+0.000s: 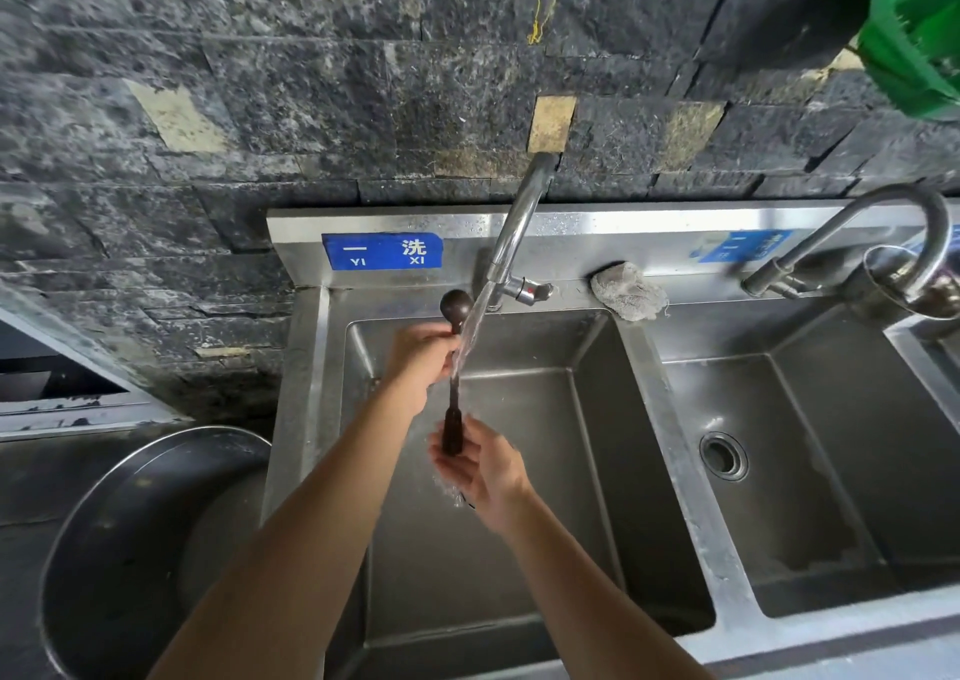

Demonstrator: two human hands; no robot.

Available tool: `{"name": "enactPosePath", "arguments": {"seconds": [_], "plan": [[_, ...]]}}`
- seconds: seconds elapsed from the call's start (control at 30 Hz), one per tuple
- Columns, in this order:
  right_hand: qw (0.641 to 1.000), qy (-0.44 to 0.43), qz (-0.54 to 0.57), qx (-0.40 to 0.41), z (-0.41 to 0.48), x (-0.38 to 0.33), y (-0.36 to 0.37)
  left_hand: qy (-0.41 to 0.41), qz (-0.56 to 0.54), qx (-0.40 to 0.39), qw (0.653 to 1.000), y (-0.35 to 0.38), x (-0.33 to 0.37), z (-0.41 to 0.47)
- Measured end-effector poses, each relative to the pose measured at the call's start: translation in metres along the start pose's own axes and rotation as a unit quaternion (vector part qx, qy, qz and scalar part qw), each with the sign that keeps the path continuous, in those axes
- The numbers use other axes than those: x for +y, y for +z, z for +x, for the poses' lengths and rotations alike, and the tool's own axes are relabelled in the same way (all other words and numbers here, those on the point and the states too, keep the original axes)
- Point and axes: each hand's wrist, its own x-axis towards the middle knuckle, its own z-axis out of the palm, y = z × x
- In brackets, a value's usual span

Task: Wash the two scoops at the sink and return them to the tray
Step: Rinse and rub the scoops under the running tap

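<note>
A dark scoop [455, 310] with a round bowl and a long thin handle is held upright over the left sink basin [519, 549]. My left hand [423, 362] grips it just below the bowl. My right hand [480, 463] is cupped around the thicker lower end of the handle. Water from the tap [519, 216] runs onto the handle between my hands. A second scoop and the tray are not in view.
A scouring pad [628, 289] lies on the ledge between the basins. A second basin [810, 471] with a drain and its own tap [883, 232] is to the right. A large steel bowl [135, 549] stands left of the sink. A green object [914, 29] hangs top right.
</note>
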Motion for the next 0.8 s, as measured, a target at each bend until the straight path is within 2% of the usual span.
{"name": "enactPosePath", "arguments": {"seconds": [0.23,0.5,0.67,0.8], "plan": [[0.999,0.050,0.002,-0.005,-0.029,0.042,-0.030,-0.035,0.034,0.014,0.999,-0.009,-0.052,-0.026],[0.997,0.072,-0.022,-0.011,-0.050,0.065,-0.044,-0.072,0.021,0.037,0.996,-0.015,-0.094,-0.044],[0.997,0.059,-0.033,-0.021,-0.048,0.071,-0.049,-0.072,0.025,0.051,0.996,-0.018,-0.103,-0.047],[0.994,0.025,-0.105,-0.030,-0.049,0.067,-0.049,-0.086,-0.004,0.025,0.996,-0.017,-0.102,-0.042]]}}
